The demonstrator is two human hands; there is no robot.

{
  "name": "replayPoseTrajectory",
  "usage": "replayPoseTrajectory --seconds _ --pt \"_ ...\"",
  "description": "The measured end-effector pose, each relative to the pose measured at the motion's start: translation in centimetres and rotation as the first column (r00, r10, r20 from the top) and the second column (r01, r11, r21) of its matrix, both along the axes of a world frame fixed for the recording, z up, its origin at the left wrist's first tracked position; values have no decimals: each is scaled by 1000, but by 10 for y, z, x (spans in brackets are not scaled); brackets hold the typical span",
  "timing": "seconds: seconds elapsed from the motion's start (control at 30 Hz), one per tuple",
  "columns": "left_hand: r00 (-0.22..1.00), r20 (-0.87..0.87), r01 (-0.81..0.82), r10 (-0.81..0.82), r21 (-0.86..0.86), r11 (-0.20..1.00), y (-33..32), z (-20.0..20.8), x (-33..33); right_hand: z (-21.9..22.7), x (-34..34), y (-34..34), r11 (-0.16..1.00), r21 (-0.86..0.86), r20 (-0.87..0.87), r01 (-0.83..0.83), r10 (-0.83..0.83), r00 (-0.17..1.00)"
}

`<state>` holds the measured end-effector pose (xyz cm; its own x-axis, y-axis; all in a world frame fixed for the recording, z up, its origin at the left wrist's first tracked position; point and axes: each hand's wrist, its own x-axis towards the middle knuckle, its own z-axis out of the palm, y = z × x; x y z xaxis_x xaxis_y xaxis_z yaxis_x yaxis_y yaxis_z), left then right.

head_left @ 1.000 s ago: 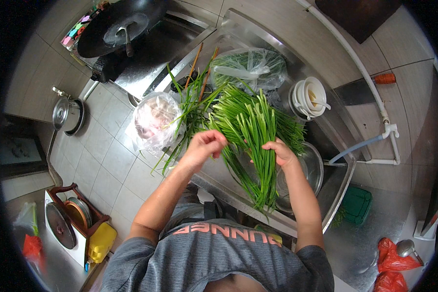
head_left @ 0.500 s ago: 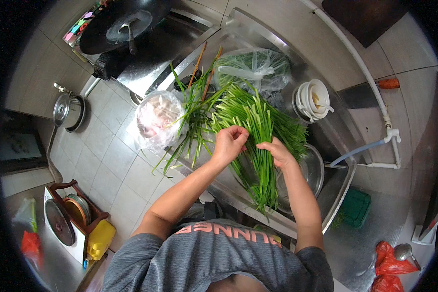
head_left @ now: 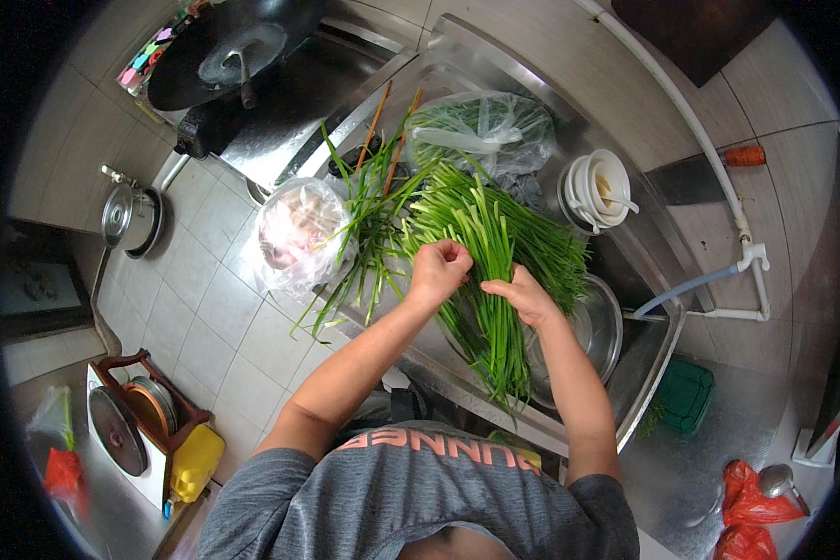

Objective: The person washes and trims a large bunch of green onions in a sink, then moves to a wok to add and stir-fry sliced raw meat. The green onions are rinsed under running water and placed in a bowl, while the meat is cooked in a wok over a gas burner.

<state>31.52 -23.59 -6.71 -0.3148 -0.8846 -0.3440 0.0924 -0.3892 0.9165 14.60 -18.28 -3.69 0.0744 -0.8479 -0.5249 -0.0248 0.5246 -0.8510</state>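
Note:
My right hand (head_left: 526,297) is closed round a bunch of long green garlic chives (head_left: 495,327), its thumb lying across the stalks. The bunch hangs over the near edge of the steel counter, pale cut ends away from me. My left hand (head_left: 440,272) is pinched at the left side of the bunch; whatever sits between its fingertips is too small to make out. More chives (head_left: 546,238) lie in a heap behind both hands. Loose chive stalks (head_left: 369,215) are scattered to the left, beside a clear plastic bag (head_left: 301,233) with pale pinkish contents.
Behind the heap lies a plastic bag of greens (head_left: 485,126). Stacked white bowls (head_left: 595,191) with a spoon stand to the right. A round metal basin (head_left: 599,327) sits in the sink by my right forearm. A wok (head_left: 224,47) rests on the stove at far left.
Both hands stay at the bunch. My right hand has shifted slightly left along with the stalks; my left hand keeps its pinch nearly in place.

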Motion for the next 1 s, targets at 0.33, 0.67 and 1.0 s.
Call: replayPoseTrajectory --seconds 0.33,0.67,1.0 --pt "913 -314 -135 262 372 918 4 9 44 -9 -34 0 969 181 307 165 -215 927" --pt "998 -61 -26 28 25 999 -1 0 20 -3 -25 0 985 153 419 74 -133 898" --pt "992 122 28 -15 -107 994 0 -5 19 6 -20 2 991 119 356 53 -93 930"
